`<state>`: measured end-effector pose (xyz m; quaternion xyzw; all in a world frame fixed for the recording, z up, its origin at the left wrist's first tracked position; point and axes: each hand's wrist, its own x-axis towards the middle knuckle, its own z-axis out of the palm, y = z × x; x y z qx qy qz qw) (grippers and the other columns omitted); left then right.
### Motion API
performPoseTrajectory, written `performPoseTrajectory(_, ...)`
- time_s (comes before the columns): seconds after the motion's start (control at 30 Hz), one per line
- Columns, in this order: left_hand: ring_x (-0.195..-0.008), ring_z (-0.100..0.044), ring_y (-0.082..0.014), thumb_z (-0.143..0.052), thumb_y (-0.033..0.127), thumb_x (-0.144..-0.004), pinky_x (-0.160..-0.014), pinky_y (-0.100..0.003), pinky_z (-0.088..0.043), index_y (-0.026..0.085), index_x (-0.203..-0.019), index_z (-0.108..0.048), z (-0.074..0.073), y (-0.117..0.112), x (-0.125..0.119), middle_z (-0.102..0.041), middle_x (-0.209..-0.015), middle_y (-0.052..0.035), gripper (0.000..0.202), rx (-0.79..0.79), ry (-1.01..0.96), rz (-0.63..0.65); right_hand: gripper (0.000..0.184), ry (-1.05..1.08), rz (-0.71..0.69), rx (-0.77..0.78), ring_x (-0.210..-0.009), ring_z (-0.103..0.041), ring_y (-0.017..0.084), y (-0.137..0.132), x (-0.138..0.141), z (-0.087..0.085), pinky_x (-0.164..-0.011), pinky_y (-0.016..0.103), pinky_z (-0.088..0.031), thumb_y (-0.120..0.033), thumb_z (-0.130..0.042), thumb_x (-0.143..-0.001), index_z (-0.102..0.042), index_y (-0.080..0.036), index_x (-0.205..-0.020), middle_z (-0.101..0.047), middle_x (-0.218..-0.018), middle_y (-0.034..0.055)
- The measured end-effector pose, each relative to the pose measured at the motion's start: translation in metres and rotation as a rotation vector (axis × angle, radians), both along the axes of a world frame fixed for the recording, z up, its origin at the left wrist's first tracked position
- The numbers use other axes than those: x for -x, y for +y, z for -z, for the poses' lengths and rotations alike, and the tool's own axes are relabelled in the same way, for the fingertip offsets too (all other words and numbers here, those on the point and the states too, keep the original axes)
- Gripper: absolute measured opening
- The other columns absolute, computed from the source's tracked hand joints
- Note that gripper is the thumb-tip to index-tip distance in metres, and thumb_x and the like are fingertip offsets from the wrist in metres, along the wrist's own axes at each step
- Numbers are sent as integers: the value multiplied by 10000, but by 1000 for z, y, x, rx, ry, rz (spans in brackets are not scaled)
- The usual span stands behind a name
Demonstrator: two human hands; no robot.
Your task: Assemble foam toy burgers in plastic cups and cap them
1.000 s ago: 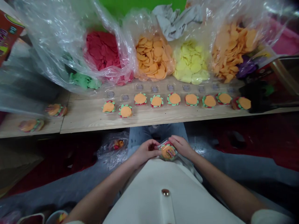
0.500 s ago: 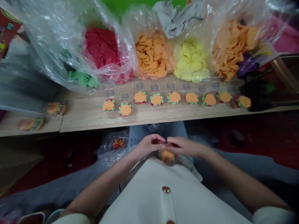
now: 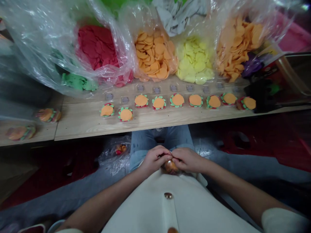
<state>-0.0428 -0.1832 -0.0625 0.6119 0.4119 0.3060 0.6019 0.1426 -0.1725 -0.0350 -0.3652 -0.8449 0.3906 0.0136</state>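
Note:
My left hand (image 3: 155,159) and my right hand (image 3: 187,160) meet above my lap, fingers curled over a small burger-shaped clay piece (image 3: 170,166) in a transparent plastic case. Most of the piece is hidden by my fingers, and only its orange top shows. In front of me, a row of similar burger pieces (image 3: 177,100) sits in transparent cases on a light wooden shelf (image 3: 97,127), well beyond both hands. Several empty-looking cases (image 3: 156,90) lie behind them.
Plastic bags of red (image 3: 97,47), orange (image 3: 153,56), yellow (image 3: 194,60) and green (image 3: 77,82) discs stand behind the row. A crumpled plastic bag (image 3: 114,153) with small pieces lies left of my legs. A black object (image 3: 263,97) sits at the shelf's right end.
My hands have closed in over the burger piece, covering more of it than a second ago. The view has shifted slightly, so the shelf appears a little further left.

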Motion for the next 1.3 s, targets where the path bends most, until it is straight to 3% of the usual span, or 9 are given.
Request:
performPoseTrajectory(0.17,-776,-538,-141,-569,328,-759,-724,-243,-409,147,-836,-627,6,4,-3,-601,-819,-44,205,292,-160,17,211,104,140,40,-568,-364,92,0,-9,6,-537,220,-260,-230,-395,-818,-399,-167,-616,-417,-597,-22)
performPoseTrajectory(0.4,-879,-547,-166,-747,176,-559,-752,-260,-435,184,-1101,-469,-11,22,-25,-564,-994,-48,609,516,-349,117,317,233,624,141,-583,-425,96,9,-42,16,-553,214,-340,-405,-368,-856,-456,-170,-661,-461,-612,-23)
performPoseTrajectory(0.47,-804,-573,-152,-734,173,-584,-706,-252,-454,191,-1063,-453,-25,36,-30,-584,-934,-32,555,557,-360,22,273,319,987,-18,-637,-469,111,28,-92,8,-598,224,-389,-411,-406,-823,-495,-172,-724,-507,-690,-5)
performPoseTrajectory(0.57,-742,-600,-141,-699,231,-648,-652,-237,-480,201,-993,-472,-48,64,-31,-609,-906,-20,414,644,-407,-176,222,410,1801,-414,-718,-495,120,59,-197,-27,-630,228,-431,-378,-445,-787,-479,-177,-876,-520,-829,18)
performPoseTrajectory(0.6,-762,-606,-148,-683,252,-669,-657,-242,-490,199,-986,-489,-56,73,-32,-614,-930,-30,375,672,-432,-224,229,412,1885,-442,-768,-492,122,67,-231,-41,-655,230,-437,-356,-424,-803,-462,-182,-946,-514,-886,28)
performPoseTrajectory(0.73,-977,-570,-221,-621,261,-735,-818,-359,-486,188,-1059,-521,-78,98,-40,-569,-1123,-85,347,794,-508,-242,179,456,1890,-220,-728,-509,129,101,-322,-80,-639,265,-471,-338,-469,-798,-518,-184,-875,-539,-804,24)
performPoseTrajectory(0.97,-979,-567,-236,-616,199,-739,-813,-418,-487,196,-1081,-509,-77,99,-65,-533,-1178,-101,358,836,-451,-249,78,512,1691,344,-587,-539,150,133,-366,-81,-588,418,-520,-203,-580,-749,-570,-130,-724,-559,-650,47)
performPoseTrajectory(1.1,-842,-605,-183,-631,183,-724,-694,-347,-534,213,-1031,-529,-79,98,-76,-572,-1099,-70,324,798,-436,-277,67,622,1649,337,-630,-564,172,132,-376,-76,-613,464,-515,-146,-611,-701,-582,-148,-761,-582,-721,47)
performPoseTrajectory(1.3,-799,-612,-181,-597,145,-738,-647,-343,-546,214,-1028,-541,-88,103,-86,-589,-1045,-58,303,738,-425,-298,65,898,1675,43,-752,-562,144,111,-361,-47,-660,328,-530,-199,-582,-696,-519,-182,-708,-572,-791,5)
